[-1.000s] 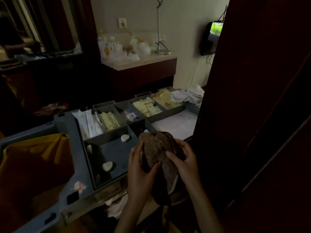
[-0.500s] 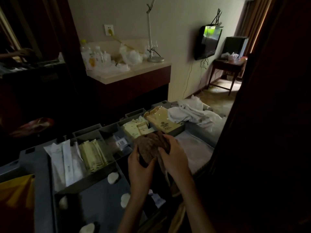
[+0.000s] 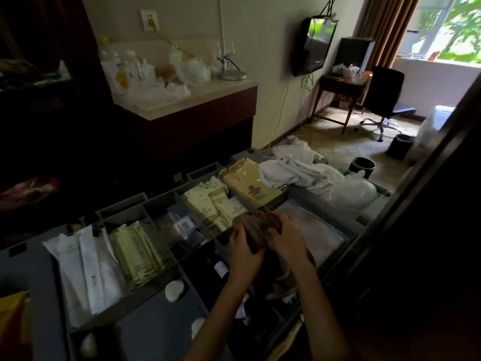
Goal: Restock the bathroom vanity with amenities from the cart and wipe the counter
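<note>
A: What are the hands doing?

B: Both are on a bunched brown cloth (image 3: 256, 226) above the gray cart tray (image 3: 145, 316). The left hand (image 3: 243, 252) has its grip closed on the cloth's near-left side, thumb on top. The right hand (image 3: 287, 239) has its grip closed over the right side, fingers curled across the fabric.

A: Where exactly is the cloth?

B: Held over the dividers near the tray's right end, just in front of the cream sachets (image 3: 216, 208) and the tan packet (image 3: 248, 185). More brown fabric hangs down below the right wrist.

A: What else is in the tray?

B: Long white sleeves (image 3: 83, 267) in the left compartment, a row of pale yellow packets (image 3: 138, 252) beside them, and small round white soaps (image 3: 175, 290) in the near section. A heap of white linen (image 3: 296, 169) lies at the far right end.

A: And beyond the cart?

B: A pale-topped bench (image 3: 187, 96) against the wall, crowded with plastic bottles (image 3: 122, 71) and crumpled bags. Farther off, a wall television (image 3: 316, 45) and a black office chair (image 3: 384, 92) near the window.
</note>
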Motion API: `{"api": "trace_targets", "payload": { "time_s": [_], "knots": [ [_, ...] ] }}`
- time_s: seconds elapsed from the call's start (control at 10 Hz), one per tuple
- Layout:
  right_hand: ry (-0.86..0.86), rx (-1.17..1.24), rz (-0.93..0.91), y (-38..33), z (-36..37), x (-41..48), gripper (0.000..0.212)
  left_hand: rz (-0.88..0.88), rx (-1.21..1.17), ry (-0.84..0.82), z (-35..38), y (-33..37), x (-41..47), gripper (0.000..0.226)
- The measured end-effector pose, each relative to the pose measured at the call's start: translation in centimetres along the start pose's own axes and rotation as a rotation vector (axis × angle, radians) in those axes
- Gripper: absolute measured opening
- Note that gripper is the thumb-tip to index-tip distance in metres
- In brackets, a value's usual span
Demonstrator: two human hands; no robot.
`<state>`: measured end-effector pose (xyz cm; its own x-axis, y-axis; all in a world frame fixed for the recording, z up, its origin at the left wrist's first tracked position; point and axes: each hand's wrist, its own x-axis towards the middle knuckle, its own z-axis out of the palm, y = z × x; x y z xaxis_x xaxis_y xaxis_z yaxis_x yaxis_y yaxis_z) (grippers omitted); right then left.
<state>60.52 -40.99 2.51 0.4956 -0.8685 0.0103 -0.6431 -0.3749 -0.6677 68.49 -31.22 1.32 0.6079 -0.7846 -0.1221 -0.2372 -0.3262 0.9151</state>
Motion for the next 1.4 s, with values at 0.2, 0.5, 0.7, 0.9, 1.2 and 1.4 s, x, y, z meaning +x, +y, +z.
{"api": "trace_targets", "payload": {
  "time_s": [0.2,0.5,0.7,0.9,1.2,1.4],
  "knots": [
    [-0.094,-0.035,0.027,1.5,2.4,1.6,0.046,-0.099,0.067,-0.067,1.3,-3.2,2.5,0.109],
    [-0.118,-0.297,-0.042,2.3,1.5,2.8,0.048,0.082,0.371,-0.302,-2.3,-1.0,1.9,0.049],
    [0.006,-0.313,-0.178,2.0,2.3,-3.9,0.060,0.254,0.538,-0.270,-3.2,-1.7,3.5,0.080],
    [-0.145,-0.339,-0.169,5.1,3.5,-3.6,0.064,0.291,0.592,-0.391,-0.6,-3.2,3.9,0.059],
    [-0.078,-0.240,-0.216,4.6,3.3,-4.7,0.054,0.305,0.626,-0.348,0.2,-4.3,3.3,0.060],
    [0.093,0.248,-0.116,3.0,1.2,-10.7,0.048,0.380,0.226,-0.210,-0.6,-3.3,-1.8,0.041]
  ]
}}
